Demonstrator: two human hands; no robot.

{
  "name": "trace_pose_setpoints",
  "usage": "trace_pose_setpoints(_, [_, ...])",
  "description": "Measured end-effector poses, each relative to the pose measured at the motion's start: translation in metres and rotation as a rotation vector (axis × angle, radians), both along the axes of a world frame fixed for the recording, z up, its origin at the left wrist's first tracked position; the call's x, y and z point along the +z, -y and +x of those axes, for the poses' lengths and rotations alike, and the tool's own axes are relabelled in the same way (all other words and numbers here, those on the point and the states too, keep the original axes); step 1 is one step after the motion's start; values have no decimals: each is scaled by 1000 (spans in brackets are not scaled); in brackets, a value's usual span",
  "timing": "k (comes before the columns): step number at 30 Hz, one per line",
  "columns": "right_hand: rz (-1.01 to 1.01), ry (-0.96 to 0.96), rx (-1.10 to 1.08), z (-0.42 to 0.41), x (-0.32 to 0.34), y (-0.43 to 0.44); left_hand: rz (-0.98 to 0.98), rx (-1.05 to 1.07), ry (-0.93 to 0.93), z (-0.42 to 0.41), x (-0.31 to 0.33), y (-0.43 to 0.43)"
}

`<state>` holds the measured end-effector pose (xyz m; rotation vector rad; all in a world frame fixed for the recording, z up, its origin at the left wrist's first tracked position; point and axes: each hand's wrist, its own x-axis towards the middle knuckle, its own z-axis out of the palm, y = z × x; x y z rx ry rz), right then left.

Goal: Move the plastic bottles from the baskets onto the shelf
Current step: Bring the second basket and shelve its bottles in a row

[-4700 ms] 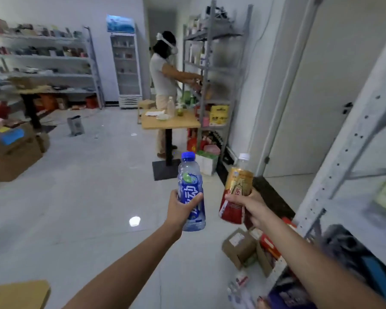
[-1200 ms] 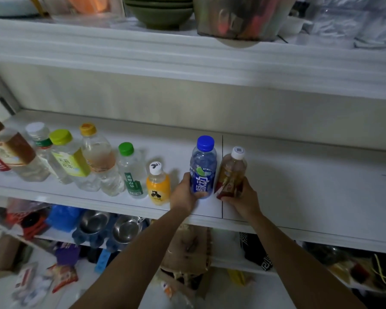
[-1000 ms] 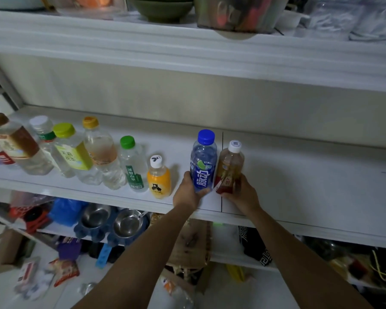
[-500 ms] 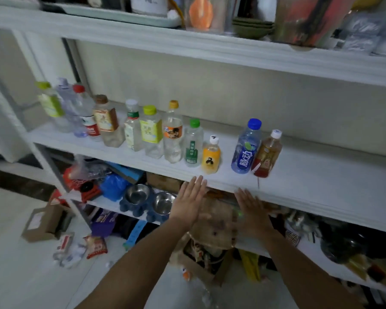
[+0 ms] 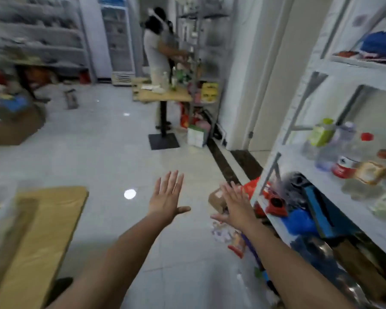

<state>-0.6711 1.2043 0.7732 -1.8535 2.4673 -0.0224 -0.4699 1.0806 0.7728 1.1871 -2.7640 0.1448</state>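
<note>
Plastic bottles [image 5: 341,148] stand blurred on the shelf [image 5: 299,163] at right, the two carried ones released there. Left hand [image 5: 167,197] and right hand [image 5: 236,208] now empty, fingers spread, apart over the floor [image 5: 98,152]. View has swung away; probably heading for the baskets, not visible.

Pale glossy tile floor [image 5: 94,152], round bright glare spot [image 5: 130,194] mid-floor. Dark strip [image 5: 221,161] along right wall base. Glass-door fridge [image 5: 118,41] at far wall, grey shelving [image 5: 42,36] left of it. Small wood table [image 5: 165,97] on black pedestal, beside metal rack [image 5: 201,41]. White shelf unit [image 5: 292,159] near right. Wood tabletop [image 5: 38,230] lower left. Everything motion-blurred.
</note>
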Motion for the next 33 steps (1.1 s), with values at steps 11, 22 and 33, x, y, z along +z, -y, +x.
trace_pose_setpoints(11, [-93,-24,857,275,9,215,51,895,-71,309,-22,4])
trace_pose_setpoints(22, [-107,-115,1278,380,0,300,154,1376,21,373,-23,-7])
trace_pose_setpoints(33, [-65,-163,1495,411,-22,372,288,1609,-4,373,-47,-2])
